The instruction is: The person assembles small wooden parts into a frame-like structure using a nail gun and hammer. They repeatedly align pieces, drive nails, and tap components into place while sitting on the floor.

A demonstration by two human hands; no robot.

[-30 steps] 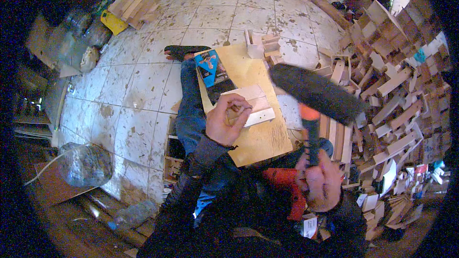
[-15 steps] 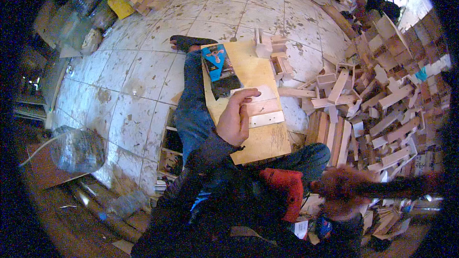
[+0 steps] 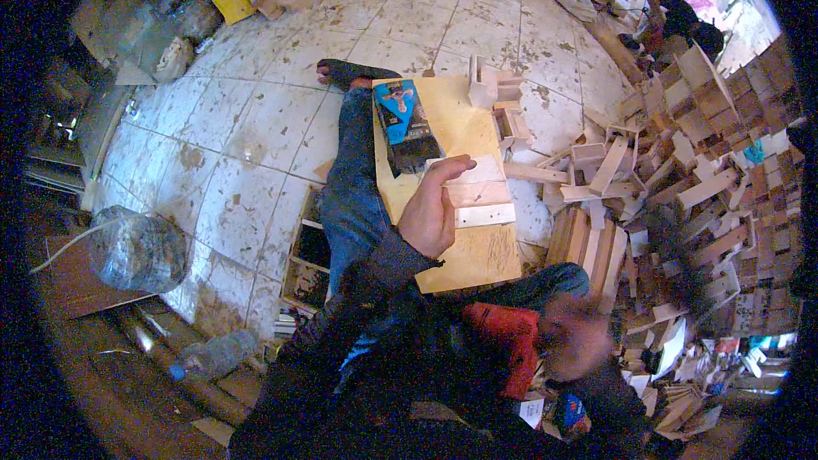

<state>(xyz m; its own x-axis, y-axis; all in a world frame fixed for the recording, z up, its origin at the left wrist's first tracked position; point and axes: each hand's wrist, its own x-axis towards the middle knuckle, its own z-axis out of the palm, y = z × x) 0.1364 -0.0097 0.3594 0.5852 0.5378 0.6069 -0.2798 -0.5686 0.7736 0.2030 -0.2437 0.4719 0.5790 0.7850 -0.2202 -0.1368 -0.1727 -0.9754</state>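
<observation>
A small wooden box (image 3: 484,194) rests on a yellowish plywood board (image 3: 477,262) across my legs. My left hand (image 3: 431,211) grips its left side, fingers curled over the far edge. Dark dots like nail heads mark the near pale strip. My right hand (image 3: 576,339), smeared by motion, is raised over my right thigh beside a red cloth-like patch (image 3: 506,334). From it a long dark tool (image 3: 677,260), also blurred, appears to stretch up and right; its kind cannot be made out. A blue and black packet (image 3: 400,111) lies on the board's far left.
Small wooden boxes (image 3: 496,85) stand at the board's far right corner. Many loose boxes and slats (image 3: 707,192) are heaped on the right. A plastic bottle (image 3: 217,353) and a clear wrapped bundle (image 3: 138,249) lie left. Another person (image 3: 673,21) is at the far right.
My right hand has swung inward to the left, and the dark tool has turned from pointing right to pointing up and right. My left hand stays on the wooden box. The view has shifted slightly.
</observation>
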